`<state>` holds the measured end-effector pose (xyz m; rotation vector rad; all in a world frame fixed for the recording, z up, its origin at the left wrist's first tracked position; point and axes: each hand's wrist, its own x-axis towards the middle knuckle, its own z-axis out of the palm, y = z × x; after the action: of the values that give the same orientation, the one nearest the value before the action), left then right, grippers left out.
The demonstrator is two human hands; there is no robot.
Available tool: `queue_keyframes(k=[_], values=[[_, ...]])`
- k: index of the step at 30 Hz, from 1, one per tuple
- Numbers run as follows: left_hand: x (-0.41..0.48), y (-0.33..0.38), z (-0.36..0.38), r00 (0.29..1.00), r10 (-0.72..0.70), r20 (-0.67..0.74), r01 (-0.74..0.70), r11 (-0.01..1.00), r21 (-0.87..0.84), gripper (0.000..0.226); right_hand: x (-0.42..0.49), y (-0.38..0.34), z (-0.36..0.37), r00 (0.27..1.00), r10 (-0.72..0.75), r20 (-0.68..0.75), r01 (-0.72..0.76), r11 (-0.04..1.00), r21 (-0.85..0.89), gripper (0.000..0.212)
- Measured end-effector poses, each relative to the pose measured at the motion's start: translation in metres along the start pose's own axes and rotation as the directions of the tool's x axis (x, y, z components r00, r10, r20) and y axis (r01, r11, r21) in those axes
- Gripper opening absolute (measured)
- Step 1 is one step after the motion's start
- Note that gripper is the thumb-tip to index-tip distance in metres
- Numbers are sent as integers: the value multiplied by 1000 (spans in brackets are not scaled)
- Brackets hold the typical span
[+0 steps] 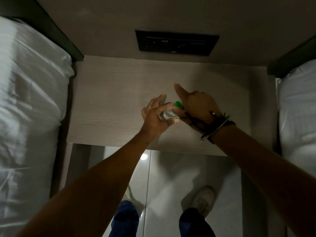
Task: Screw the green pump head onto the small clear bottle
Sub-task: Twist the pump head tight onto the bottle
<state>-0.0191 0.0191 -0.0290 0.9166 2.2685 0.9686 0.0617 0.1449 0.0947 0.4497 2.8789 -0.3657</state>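
The small clear bottle lies tilted in my left hand, gripped between thumb and palm while the fingers stretch out. The green pump head sits at the bottle's upper end. My right hand covers the pump head's right side, with the thumb pointing up and away; its fingers are hidden under the hand. Both hands hover just above the light wooden nightstand. Bracelets and a dark cord circle my right wrist.
A dark switch and socket panel is set in the wall behind the nightstand. White bedding flanks it on the left, and another white bed on the right. Glossy floor tiles and my shoes show below.
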Motion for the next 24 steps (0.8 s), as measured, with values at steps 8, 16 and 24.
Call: queue_keyframes(k=[8,16,24], values=[[-4,6,-8,1000,12,10,-11,996,-93,55,-4,-17,11,967,252,-32,-238,942,238,66],[-2,6,-10,997,-11,75,14,999,-44,63,-17,-9,12,943,322,-82,-252,854,455,68],[10,4,-22,985,-27,170,21,999,35,66,-44,15,-3,799,601,-3,-400,536,743,62]])
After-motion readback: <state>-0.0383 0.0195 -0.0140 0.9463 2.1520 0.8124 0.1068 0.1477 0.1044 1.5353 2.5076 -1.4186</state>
